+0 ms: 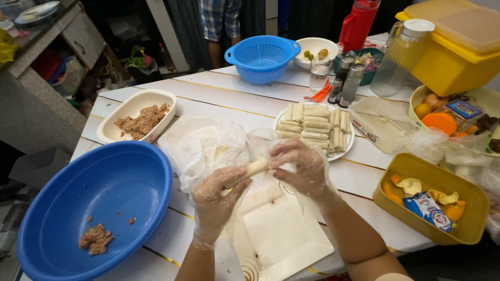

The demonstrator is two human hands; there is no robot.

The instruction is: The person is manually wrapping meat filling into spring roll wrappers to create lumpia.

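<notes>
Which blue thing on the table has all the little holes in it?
The blue colander at the far side of the table, with two handles. The big blue bowl near the left hand is solid and holds bits of filling.

From my remote view, my left hand (216, 200) covers one end of the roll (253, 167), and my right hand (302, 166) hides the other. The large blue bowl (112, 182) is cut by the bottom edge. A bystander (221, 18) shows only from the waist down.

Two gloved hands (219, 200), one roll (255, 167), two blue bowls (104, 192), two shakers (346, 80)
</notes>
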